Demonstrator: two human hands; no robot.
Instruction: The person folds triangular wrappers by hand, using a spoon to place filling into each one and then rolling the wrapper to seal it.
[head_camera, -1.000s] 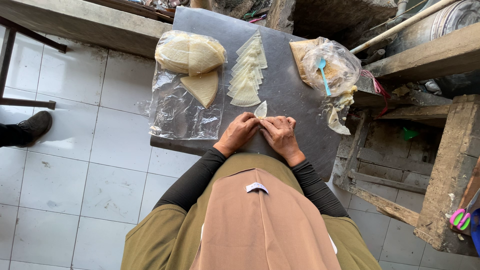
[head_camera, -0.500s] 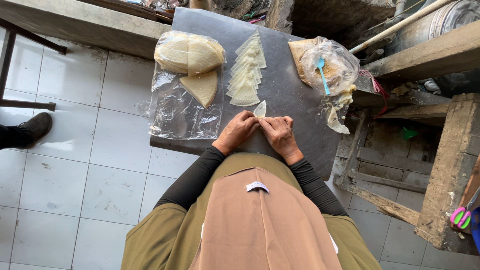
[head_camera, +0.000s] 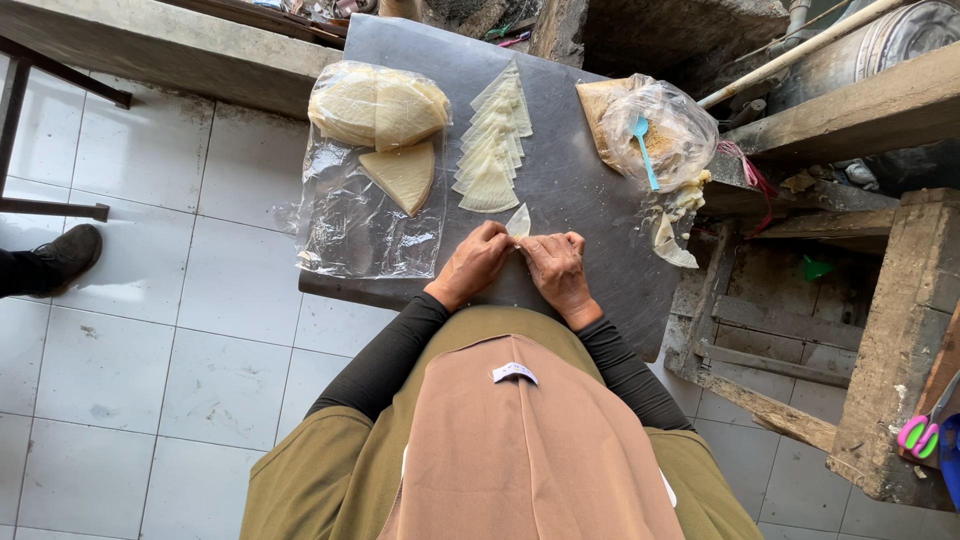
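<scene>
A dark grey board (head_camera: 560, 190) serves as the work surface, set over a floor of pale square tiles (head_camera: 130, 330), with rough wooden framing (head_camera: 900, 330) and a concrete ledge around it. At the near middle of the board, a small pale pastry wrapper (head_camera: 518, 221) stands up between the person's hands, its pointed tip rising above the fingers. The left hand (head_camera: 472, 264) and the right hand (head_camera: 556, 270) meet at its base, fingertips pinched onto the wrapper from both sides, so both hands are closed on it.

Just beyond the hands lies a fanned row of wedge-shaped wrappers (head_camera: 492, 145), overlapping toward the far edge. To the left, a clear plastic sheet (head_camera: 362, 220) carries a single wedge (head_camera: 402, 175) and a bagged stack of wrappers (head_camera: 378, 104). To the right sits a plastic bag of crumbly filling (head_camera: 652, 128) with a light blue spoon (head_camera: 645, 150) in it, and bits of filling are spilled by the board's edge. A dark shoe (head_camera: 66, 256) shows at the far left on the tiles.

Compared with the earlier frames, the hands sit in nearly the same spot and the wrapper stays pinched between them; nothing else on the board has shifted.
</scene>
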